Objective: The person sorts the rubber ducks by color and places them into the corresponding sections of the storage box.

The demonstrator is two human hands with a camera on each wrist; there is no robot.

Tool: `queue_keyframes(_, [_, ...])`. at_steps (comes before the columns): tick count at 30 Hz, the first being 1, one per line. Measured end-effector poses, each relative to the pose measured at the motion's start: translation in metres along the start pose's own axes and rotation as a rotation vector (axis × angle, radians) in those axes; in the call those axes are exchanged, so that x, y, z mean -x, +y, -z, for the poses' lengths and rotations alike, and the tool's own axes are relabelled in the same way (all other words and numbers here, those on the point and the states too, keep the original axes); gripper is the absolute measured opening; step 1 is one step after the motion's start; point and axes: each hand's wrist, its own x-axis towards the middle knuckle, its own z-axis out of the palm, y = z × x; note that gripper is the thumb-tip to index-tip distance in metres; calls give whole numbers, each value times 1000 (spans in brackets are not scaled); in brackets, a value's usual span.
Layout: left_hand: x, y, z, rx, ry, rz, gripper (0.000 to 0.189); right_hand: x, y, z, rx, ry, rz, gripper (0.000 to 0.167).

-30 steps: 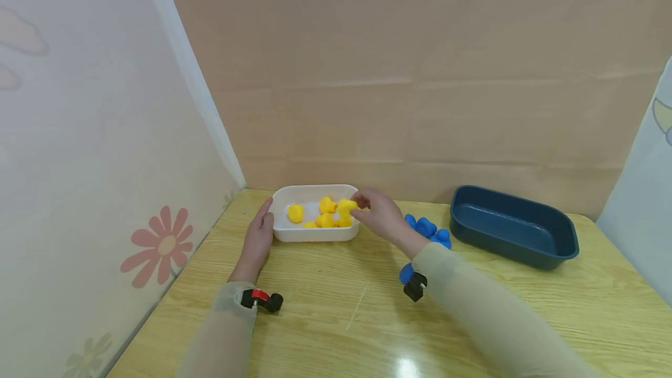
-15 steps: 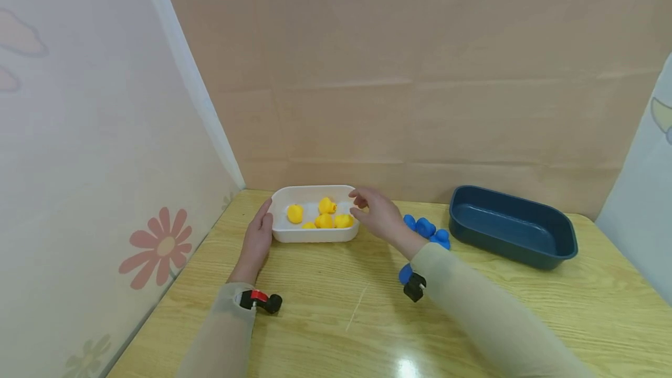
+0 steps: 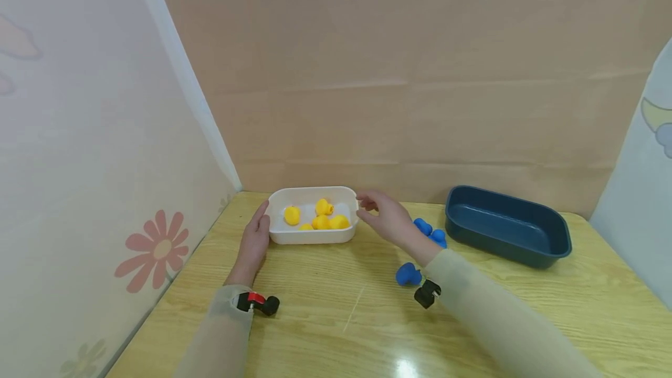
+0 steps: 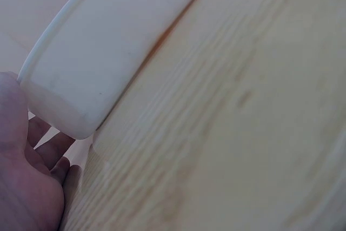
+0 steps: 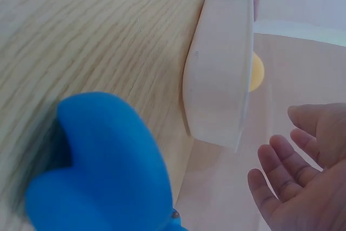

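The left hand (image 3: 255, 242) is laid flat against the left end of the white tub (image 3: 312, 235), fingers straight, at the far left of the table (image 3: 336, 319). Five yellow ducks (image 3: 318, 219) are already gathered inside it. The right hand (image 3: 385, 216), relaxed and empty, is held just right of the tub. Blue ducks (image 3: 408, 273) are left on the table; the dark blue tub (image 3: 506, 232) is seen unfilled. Only in the right wrist view is a blue duck (image 5: 102, 160) shown close up.
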Motion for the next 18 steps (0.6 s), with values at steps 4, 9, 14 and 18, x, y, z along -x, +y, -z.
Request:
queue_keyframes(4, [0,0,-1,-3,-5,9,59,9,2,7,0,9,12,47])
queue_keyframes(9, [1,0,0,-12,-11,8,59,21,4,15,15,11,14,48])
queue_keyframes(14, [2,0,2,-25,-21,2,60,35,5,25,44,32,17,49])
queue_keyframes(18, [2,1,4,-32,-25,-1,60,45,8,34,43,50,16,50])
